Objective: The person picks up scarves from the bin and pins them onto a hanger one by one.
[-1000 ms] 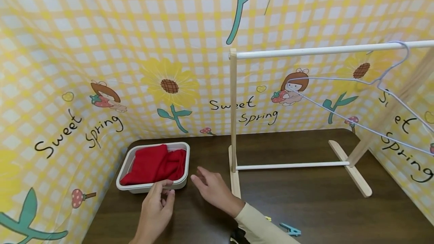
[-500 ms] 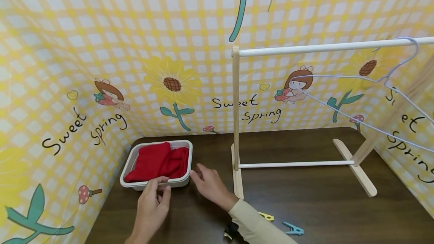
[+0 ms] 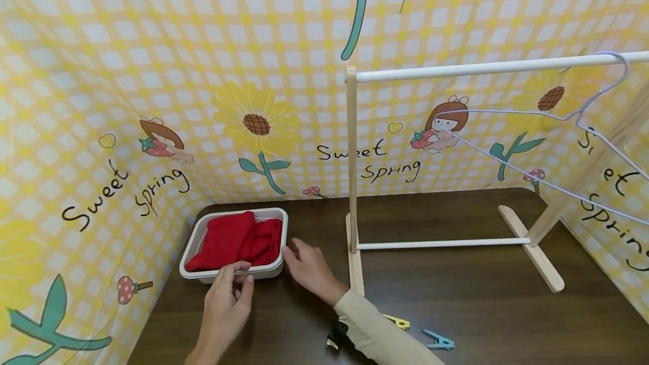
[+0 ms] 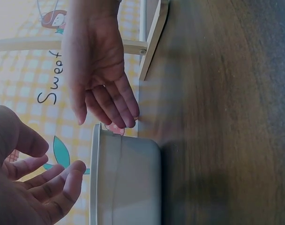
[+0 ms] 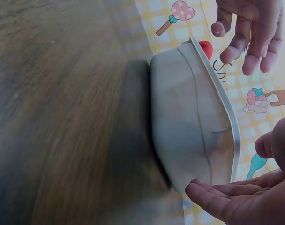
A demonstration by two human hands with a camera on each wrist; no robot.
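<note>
A folded red cloth [image 3: 228, 241] lies in a white plastic tub [image 3: 270, 271] at the table's left rear. My left hand [image 3: 223, 306] hovers at the tub's front rim, its fingers loosely bent and holding nothing. At the right corner of the tub is my right hand [image 3: 311, 268], fingers fairly straight and nothing in its grasp. Whether its fingertips touch the wall cannot be told. In the left wrist view, my right hand [image 4: 102, 70] reaches down beside the tub's end. From the right wrist, my left hand [image 5: 255, 33] shows apart from the rim.
Right of the tub stands a drying rack with a wooden post [image 3: 352, 162] and a white top bar [image 3: 456, 71]. A lilac wire hanger [image 3: 563, 117] hangs on it. A yellow clothespin [image 3: 399, 322], a teal clothespin [image 3: 439, 341] and a black item [image 3: 337, 335] lie in front.
My right hand has come a little closer to the tub's right side. The left hand has shifted slightly left along the front rim. The red cloth stays as it was.
</note>
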